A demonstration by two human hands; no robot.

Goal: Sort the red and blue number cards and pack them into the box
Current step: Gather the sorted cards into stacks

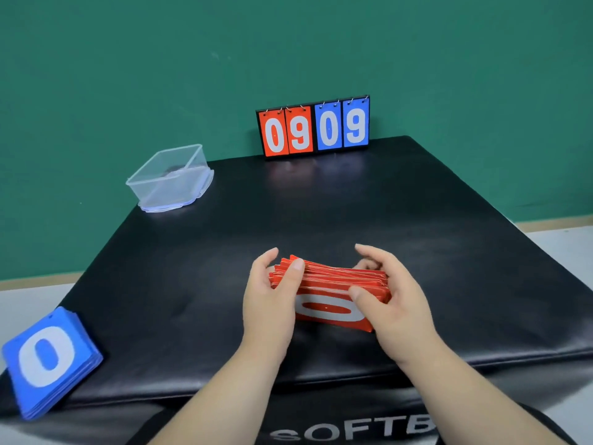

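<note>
A stack of red number cards [330, 284] stands on its long edge on the black mat [417, 220], a white 0 facing me. My left hand [269, 300] grips its left end, thumb on top. My right hand [391, 300] grips its right end, thumb on the near face. A stack of blue number cards [48, 358] with a white 0 on top lies at the mat's near left corner. The clear plastic box [170, 178] sits open at the far left, with what looks like its lid under it.
A small flip scoreboard [314, 126] reading 09 in red and 09 in blue stands at the mat's far edge against the green wall. A black garment with white letters [353, 428] fills the bottom of the view.
</note>
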